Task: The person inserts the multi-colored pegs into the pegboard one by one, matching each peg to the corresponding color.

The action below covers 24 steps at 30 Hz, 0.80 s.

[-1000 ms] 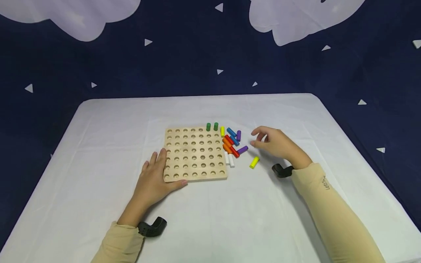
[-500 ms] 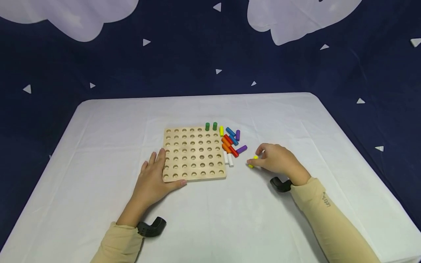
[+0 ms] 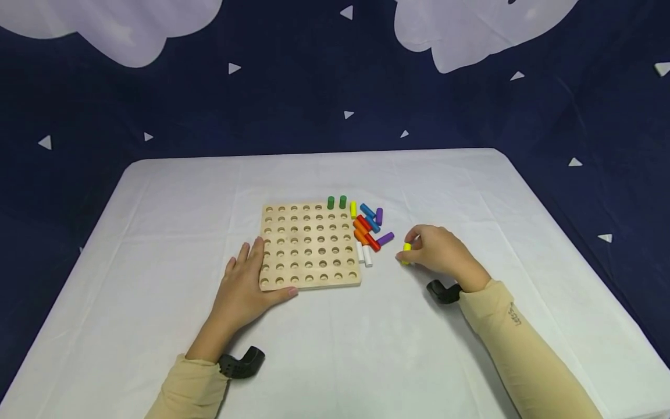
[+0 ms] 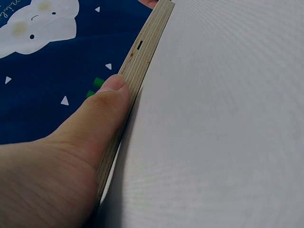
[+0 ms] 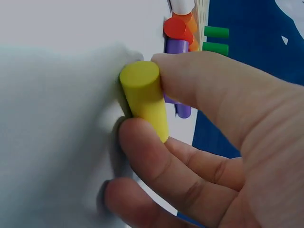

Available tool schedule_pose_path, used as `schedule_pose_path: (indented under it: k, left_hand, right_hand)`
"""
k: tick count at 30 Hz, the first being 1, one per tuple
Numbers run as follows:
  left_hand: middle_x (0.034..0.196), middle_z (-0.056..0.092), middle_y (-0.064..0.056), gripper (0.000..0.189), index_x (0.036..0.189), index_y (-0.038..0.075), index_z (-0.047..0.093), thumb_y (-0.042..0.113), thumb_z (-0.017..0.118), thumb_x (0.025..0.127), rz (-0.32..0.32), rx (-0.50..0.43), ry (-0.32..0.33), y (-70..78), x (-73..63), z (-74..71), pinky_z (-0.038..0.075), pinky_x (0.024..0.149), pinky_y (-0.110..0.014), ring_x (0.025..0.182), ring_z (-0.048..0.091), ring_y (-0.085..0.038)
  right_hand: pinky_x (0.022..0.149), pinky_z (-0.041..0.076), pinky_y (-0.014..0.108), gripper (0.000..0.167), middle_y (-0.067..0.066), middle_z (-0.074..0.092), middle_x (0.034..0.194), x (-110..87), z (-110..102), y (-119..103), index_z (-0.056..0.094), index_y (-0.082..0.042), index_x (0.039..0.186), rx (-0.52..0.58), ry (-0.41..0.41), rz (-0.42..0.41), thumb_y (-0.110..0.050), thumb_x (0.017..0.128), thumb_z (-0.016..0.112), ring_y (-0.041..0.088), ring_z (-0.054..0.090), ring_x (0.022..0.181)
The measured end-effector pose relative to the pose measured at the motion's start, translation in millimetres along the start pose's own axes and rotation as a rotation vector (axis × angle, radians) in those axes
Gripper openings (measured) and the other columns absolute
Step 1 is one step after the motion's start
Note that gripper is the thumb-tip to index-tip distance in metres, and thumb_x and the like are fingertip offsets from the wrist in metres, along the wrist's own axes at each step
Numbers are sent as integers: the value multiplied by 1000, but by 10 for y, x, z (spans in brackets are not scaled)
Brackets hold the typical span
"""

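1. cloth-covered table (image 3: 335, 349): flat base for the lot.
2. board (image 3: 314, 258): lay flat, hole side up, around mid-table, likely so both hands could reach it.
3. left hand (image 3: 243, 297): fingers straight at the left edge, thumb along the near edge. Open, not wrapped round anything; presumably bracing that corner against sliding.
4. right hand (image 3: 442, 250): nearly closed, thumb and finger pinching one yellow peg.
5. loose pegs (image 3: 373, 242): mixed colors, bunched just beside the board's right edge, probably for short reaches by the right hand.
6. green pegs (image 3: 331, 203): a pair, upright in the two right-end holes of the far row.
7. yellow peg (image 5: 145, 99): right of the board, apart from the bunch. Held by its sides, probably to leave an end free. Couldn't tell if it touched the cloth.
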<state>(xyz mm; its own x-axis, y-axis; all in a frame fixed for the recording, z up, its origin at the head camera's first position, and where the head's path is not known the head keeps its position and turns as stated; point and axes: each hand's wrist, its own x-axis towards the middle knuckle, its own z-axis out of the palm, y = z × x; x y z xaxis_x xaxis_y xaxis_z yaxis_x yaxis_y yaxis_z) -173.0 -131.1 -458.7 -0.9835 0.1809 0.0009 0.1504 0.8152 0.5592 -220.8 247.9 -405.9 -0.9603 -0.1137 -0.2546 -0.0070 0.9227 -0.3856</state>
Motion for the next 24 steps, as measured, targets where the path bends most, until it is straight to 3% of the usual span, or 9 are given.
schedule_pose_path:
  k: [12,24]
  left_hand:
    - [163,18,-24,132,159,2,8,66,79,69,0,5,0,-8,11,6,8,125,-58,153,12,-43]
    - [163,18,-24,132,159,2,9,66,79,69,0,0,3,-3,-5,5,8,125,-58,153,12,-43]
  right_hand:
    - [63,43,29,37,5,64,89,75,-2,100,64,-13,115,56,33,-18,-31,86,75,20,55,76]
    - [63,43,29,26,6,65,87,161,-19,179,67,-12,109,119,128,-134,-23,86,75,19,55,72]
